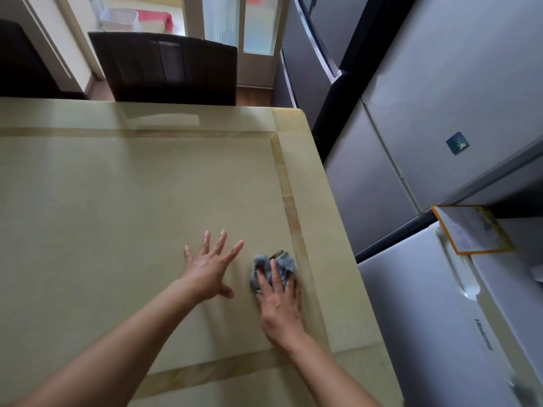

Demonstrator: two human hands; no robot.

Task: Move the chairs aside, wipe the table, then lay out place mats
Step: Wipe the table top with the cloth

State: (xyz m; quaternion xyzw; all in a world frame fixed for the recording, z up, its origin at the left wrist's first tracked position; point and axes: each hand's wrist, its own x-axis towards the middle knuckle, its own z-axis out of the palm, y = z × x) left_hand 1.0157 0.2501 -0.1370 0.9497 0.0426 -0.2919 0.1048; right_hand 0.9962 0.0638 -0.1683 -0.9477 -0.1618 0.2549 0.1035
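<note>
Table [117, 201] — cream, glossy — lying under both hands. Grey cloth [283, 264] bunching near its right edge, being pressed down by right hand [280, 306], fingers nearly straight over it. Left hand [210, 268] resting flat just beside, splayed, gripping nothing. Chair [164, 69] standing at far edge.

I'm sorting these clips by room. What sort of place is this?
Probably a home kitchen-dining area: a dining table with a dark chair at its far edge, and fridges standing close on the right.
</note>
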